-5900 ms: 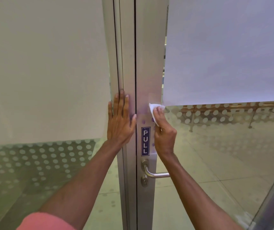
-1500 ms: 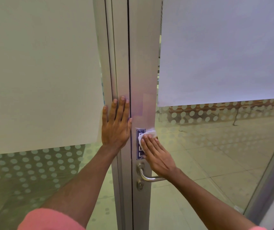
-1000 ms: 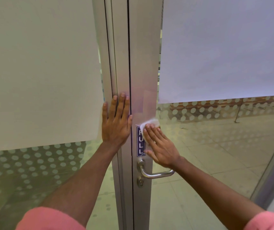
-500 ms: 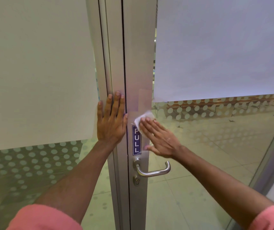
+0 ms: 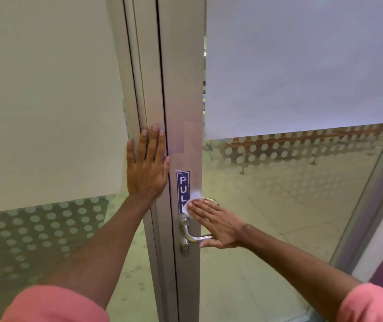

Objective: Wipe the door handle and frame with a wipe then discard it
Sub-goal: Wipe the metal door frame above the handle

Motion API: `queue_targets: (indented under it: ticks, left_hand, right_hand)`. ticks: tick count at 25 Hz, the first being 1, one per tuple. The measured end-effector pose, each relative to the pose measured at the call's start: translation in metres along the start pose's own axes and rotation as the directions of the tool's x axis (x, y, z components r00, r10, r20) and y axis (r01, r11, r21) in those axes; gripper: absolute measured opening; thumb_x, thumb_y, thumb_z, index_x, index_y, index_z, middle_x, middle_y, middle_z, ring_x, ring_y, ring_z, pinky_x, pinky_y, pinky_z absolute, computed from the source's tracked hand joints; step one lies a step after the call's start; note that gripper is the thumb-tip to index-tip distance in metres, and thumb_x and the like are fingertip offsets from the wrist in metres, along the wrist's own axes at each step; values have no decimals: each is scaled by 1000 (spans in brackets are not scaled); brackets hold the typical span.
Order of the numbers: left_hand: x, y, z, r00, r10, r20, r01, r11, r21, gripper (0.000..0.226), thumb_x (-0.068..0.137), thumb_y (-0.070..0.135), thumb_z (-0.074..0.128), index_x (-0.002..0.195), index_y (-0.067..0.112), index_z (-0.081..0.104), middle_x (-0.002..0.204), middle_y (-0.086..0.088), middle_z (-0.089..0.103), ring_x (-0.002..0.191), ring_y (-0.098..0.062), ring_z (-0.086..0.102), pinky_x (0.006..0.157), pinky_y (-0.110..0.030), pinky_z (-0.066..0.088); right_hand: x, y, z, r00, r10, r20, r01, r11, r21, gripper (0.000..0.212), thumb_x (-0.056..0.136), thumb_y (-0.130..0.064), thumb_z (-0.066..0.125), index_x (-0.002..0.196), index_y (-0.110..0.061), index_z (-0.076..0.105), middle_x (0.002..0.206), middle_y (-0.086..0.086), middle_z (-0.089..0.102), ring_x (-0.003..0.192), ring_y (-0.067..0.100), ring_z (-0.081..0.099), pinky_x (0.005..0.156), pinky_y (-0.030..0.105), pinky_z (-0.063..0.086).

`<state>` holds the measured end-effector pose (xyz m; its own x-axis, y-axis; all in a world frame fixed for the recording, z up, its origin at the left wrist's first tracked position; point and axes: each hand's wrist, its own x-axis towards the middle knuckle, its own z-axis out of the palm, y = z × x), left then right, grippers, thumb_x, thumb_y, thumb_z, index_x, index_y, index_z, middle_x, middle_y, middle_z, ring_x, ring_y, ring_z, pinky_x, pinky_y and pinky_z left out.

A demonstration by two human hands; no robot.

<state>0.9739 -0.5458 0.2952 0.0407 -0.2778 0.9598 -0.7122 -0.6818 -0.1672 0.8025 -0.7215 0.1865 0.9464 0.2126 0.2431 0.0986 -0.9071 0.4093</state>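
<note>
A silver aluminium door frame [image 5: 183, 89] runs up the middle of the view, with a blue PULL sticker [image 5: 182, 182] on it. My right hand [image 5: 216, 223] lies flat against the frame and presses a white wipe [image 5: 192, 201] onto the sticker's lower end, just above the metal lever handle [image 5: 191, 235]. The hand covers the lever's outer end. My left hand [image 5: 147, 167] rests flat and spread on the neighbouring frame post, left of the door gap.
Frosted glass panels with dotted bands sit on both sides [image 5: 46, 101] [image 5: 302, 66]. A round keyhole [image 5: 185, 249] sits under the lever. Through the clear lower glass a tiled floor and wooden benches [image 5: 302, 138] show. A second frame post [image 5: 371, 205] rises at the right.
My right hand has slid the wipe down the frame, from above the PULL sticker to its lower end beside the handle. The left hand has stayed flat on the post.
</note>
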Motion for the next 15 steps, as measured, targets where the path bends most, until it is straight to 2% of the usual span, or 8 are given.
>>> queue_targets:
  ticks: [2, 4, 8, 12, 15]
  left_hand:
    - [0, 1, 0, 1000, 6, -3, -6, 1000, -3, 63, 105, 36, 24, 158, 14, -1, 166, -2, -4, 154, -22, -6, 125, -45, -7]
    - [-1, 1, -1, 1000, 7, 6, -7, 1000, -9, 64, 104, 36, 26, 158, 14, -2, 166, -5, 2, 153, -23, -4, 124, -46, -5]
    - [-1, 1, 0, 1000, 8, 2, -8, 1000, -11, 65, 104, 36, 27, 157, 13, -2, 166, 0, -9, 152, -19, -12, 124, -46, -4]
    - [0, 0, -1, 1000, 6, 16, -5, 1000, -17, 63, 105, 38, 24, 157, 14, -2, 166, -1, -9, 152, -19, -12, 124, -45, -7]
    - [0, 0, -1, 1000, 5, 15, -5, 1000, 1, 62, 105, 39, 21, 157, 15, -3, 164, -1, -15, 152, -19, -13, 124, -45, -7]
  right_hand:
    - [2, 8, -7, 1000, -18, -12, 18, 1000, -14, 89, 90, -71, 6, 153, -8, -1, 162, 10, -3, 149, 19, -8, 121, 34, -6]
    - [10, 9, -18, 998, 28, -48, -28, 1000, -7, 88, 91, -69, 9, 153, -8, 0, 162, 10, -4, 150, 20, -5, 121, 35, -2]
    - [34, -11, -30, 983, 146, -107, -141, 989, 49, 93, 90, -71, 8, 152, -2, 2, 161, 16, -3, 149, 26, -3, 122, 38, 0]
    - [24, -25, -12, 1000, 15, -6, -14, 999, 48, 91, 90, -70, 4, 152, -3, 1, 160, 14, -2, 149, 24, -5, 122, 41, 5]
    - [14, -15, -8, 999, -36, -1, 36, 999, 20, 92, 88, -71, 1, 152, -5, 1, 161, 12, -3, 149, 22, -6, 122, 41, 3]
